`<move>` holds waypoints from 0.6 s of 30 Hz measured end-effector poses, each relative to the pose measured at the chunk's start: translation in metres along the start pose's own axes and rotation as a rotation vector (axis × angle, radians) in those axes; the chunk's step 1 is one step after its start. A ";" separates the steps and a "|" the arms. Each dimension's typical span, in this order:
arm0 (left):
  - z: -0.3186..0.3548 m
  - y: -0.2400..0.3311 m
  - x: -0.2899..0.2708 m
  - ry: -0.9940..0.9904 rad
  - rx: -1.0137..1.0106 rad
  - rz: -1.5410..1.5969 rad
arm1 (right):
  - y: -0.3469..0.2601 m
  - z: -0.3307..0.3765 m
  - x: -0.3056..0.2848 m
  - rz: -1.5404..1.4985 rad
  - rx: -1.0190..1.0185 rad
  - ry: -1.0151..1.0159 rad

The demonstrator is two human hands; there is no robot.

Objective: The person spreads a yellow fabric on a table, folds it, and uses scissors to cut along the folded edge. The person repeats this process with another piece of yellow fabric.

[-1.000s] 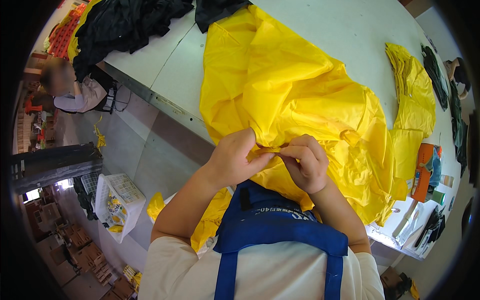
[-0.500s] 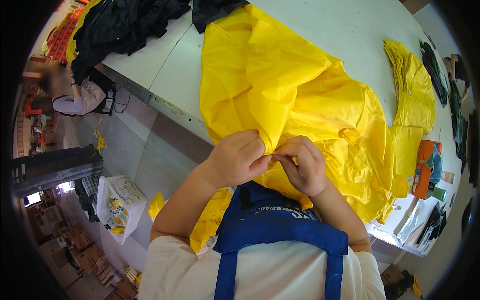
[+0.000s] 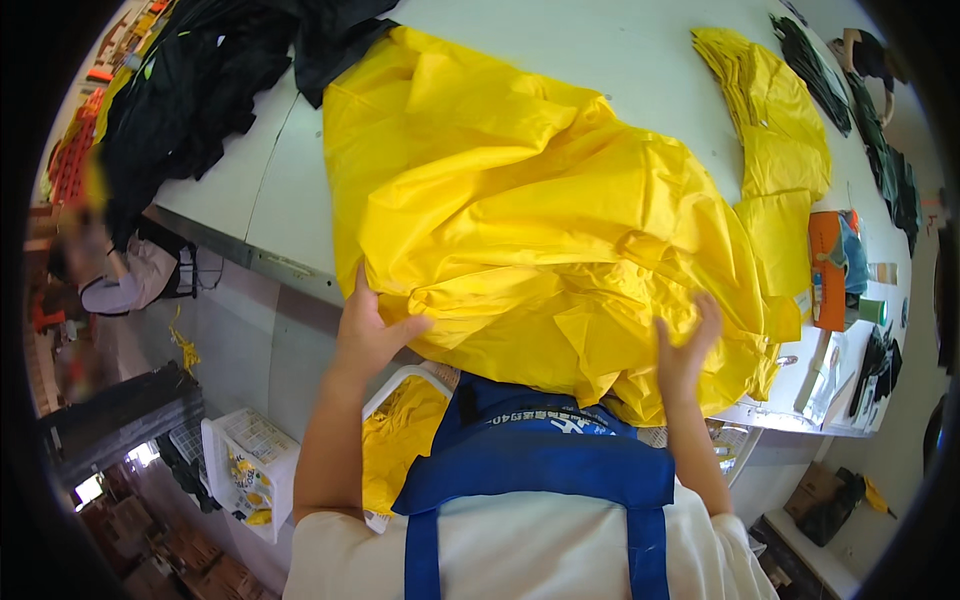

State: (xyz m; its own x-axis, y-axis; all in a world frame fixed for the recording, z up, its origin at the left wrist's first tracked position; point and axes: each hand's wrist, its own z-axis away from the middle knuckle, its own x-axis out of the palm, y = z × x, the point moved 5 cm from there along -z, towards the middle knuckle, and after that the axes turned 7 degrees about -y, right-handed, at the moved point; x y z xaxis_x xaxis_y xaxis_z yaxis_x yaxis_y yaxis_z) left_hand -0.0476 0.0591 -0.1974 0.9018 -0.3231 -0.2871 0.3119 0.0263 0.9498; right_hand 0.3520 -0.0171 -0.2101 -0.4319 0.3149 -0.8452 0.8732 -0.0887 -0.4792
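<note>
A large crumpled sheet of thin, shiny yellow fabric point(image 3: 520, 190) is heaped over the table in front of me, its near edge hanging toward my blue apron point(image 3: 540, 460). At the left end of that edge is my left hand point(image 3: 372, 325), thumb and fingers spread apart against the fabric. My right hand point(image 3: 685, 350) is at the near right part of the heap, slightly blurred, its thumb and fingers apart. Neither hand shows a firm hold. Some fingertips of the left hand are hidden by the folds.
Black fabric point(image 3: 190, 100) lies at the far left of the pale table point(image 3: 290, 205). Folded yellow pieces point(image 3: 780, 120), an orange box point(image 3: 828, 270) and dark tools are on the right. White baskets point(image 3: 280, 490) stand below the table. A person point(image 3: 125, 280) sits at far left.
My hands were together, pinching a gathered bit of the yellow fabric. They have let go and moved wide apart, and the fabric's raised fold has dropped and spread out.
</note>
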 end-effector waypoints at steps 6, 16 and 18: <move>0.007 -0.052 -0.020 -0.384 -0.394 -0.505 | 0.215 0.164 -0.040 -0.167 0.984 0.060; -0.142 0.152 0.189 -0.415 0.708 -0.897 | 0.147 0.131 -0.050 -1.441 0.852 0.422; -0.195 0.118 0.243 -0.566 0.548 -1.101 | 0.142 0.131 -0.052 -1.456 0.820 0.425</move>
State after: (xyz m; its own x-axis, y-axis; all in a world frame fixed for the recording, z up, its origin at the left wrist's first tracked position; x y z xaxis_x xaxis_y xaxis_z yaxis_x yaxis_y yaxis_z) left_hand 0.2664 0.1677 -0.1798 -0.0239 -0.2771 -0.9606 0.5083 -0.8307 0.2270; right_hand 0.4683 -0.1699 -0.2654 -0.4974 0.7641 0.4109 -0.5429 0.0953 -0.8344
